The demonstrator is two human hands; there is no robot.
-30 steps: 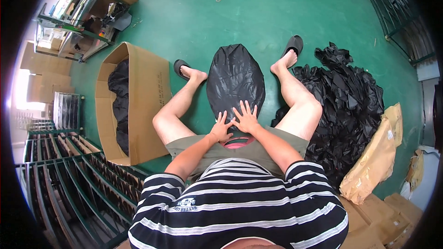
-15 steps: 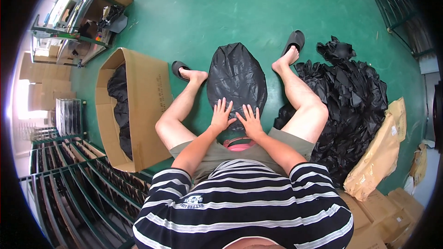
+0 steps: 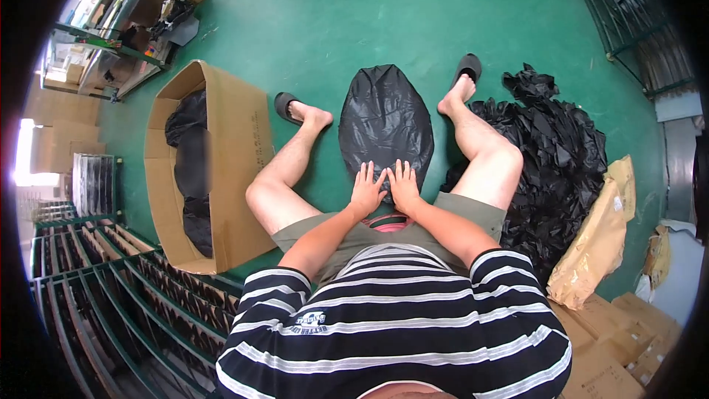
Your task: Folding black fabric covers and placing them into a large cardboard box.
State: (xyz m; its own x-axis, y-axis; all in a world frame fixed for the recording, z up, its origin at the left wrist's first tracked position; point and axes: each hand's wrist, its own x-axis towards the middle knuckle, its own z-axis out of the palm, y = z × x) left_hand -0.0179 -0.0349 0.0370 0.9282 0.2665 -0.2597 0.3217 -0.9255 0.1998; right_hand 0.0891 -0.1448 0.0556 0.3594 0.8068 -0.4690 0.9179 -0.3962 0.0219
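A shiny black oval cover or bag (image 3: 386, 114) of thin, creased material lies lengthwise between my legs; whether it is plastic or cloth I cannot tell. My left hand (image 3: 367, 191) rests flat on its near end, fingers stretched forward. Close beside it, my right hand (image 3: 404, 186) presses flat on the same end, its fingers also straight. The two hands almost touch at the thumbs and index fingers. Behind my wrists, a pink object (image 3: 388, 226) shows in part between my thighs.
On the left stands an open cardboard box (image 3: 240, 170) holding black pieces. A large heap of crumpled black material (image 3: 550, 166) lies right of my right leg, with a tan package (image 3: 591, 240) beside it. Green metal racks (image 3: 118, 303) stand at lower left, a workbench (image 3: 140, 37) at upper left.
Both hands have moved closer together on the near end of the black cover. The view has shifted slightly. In the cardboard box, the black contents look different, with a smooth rounded piece now showing.
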